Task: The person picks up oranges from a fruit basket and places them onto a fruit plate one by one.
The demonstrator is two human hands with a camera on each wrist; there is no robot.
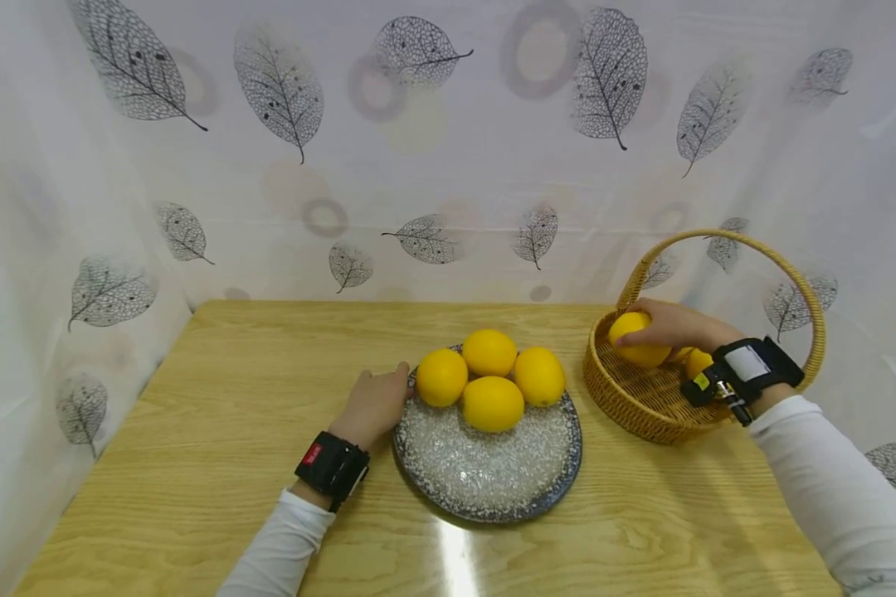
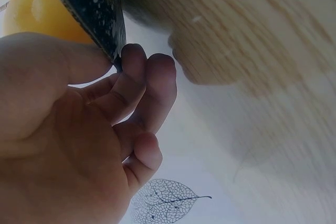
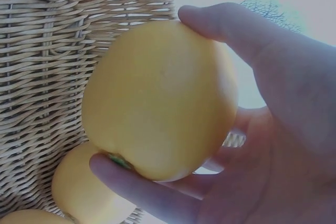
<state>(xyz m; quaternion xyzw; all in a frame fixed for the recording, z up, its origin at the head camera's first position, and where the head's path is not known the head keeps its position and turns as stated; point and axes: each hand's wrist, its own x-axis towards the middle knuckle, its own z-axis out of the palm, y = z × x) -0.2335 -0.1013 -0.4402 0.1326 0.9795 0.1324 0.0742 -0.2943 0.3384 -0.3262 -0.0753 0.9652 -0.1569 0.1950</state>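
Observation:
In the head view, a round speckled grey plate (image 1: 485,473) with a dark rim bears several yellow lemons (image 1: 493,404) toward its far side. At its left edge, my left hand (image 1: 373,404) pinches the rim, thumb above and fingertips below in the left wrist view. My right hand (image 1: 672,323) reaches into the wicker basket (image 1: 627,406) and grips a lemon (image 3: 160,98). Thumb and fingers wrap its sides, and a green stem end shows near one fingertip. Beneath it in the right wrist view lie other lemons (image 3: 86,187) against the basket's woven wall.
The basket's tall arched handle (image 1: 817,323) rises over the right forearm. All stands on a wood-grain table (image 1: 269,381), the basket right of the plate. A pale curtain (image 1: 448,149) with leaf prints encloses the back and sides.

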